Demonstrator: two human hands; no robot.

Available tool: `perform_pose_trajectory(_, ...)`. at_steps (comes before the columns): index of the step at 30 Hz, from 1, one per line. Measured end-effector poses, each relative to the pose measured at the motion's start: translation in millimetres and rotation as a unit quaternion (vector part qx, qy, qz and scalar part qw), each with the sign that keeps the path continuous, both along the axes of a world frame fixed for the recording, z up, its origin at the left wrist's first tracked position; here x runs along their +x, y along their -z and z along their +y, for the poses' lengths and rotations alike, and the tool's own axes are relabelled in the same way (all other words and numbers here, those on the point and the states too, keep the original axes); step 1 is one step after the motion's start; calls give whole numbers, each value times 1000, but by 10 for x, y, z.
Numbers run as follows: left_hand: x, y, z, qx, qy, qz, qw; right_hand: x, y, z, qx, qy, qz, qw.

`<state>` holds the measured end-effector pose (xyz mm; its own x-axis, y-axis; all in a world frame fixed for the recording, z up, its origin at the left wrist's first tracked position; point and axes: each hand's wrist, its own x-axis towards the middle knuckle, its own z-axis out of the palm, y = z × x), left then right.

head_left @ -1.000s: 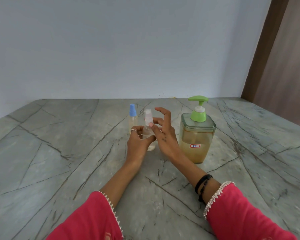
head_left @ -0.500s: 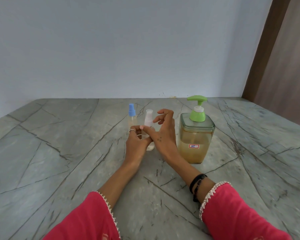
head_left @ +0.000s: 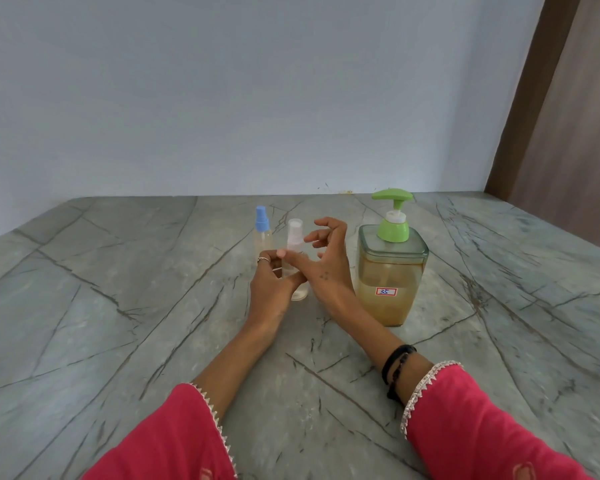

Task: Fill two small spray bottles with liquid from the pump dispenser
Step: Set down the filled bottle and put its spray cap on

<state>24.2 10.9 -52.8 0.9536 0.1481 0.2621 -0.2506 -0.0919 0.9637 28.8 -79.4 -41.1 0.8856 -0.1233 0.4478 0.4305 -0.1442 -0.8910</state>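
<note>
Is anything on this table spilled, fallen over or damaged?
Nothing stands out. The pump dispenser, the blue-capped spray bottle and the white-capped spray bottle all stand upright, and no liquid shows on the stone table. The left hand holds the white-capped bottle; the right hand is open beside its cap.

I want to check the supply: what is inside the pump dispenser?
Pump dispenser holds amber liquid, roughly two thirds full. The "35" label and right hand cover small parts.
</note>
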Motion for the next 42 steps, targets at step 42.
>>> perform_pose_trajectory(42, -1, 27, 11, 6, 19, -1, 1000, 13, -28, -74, 51, -40, 23, 998)
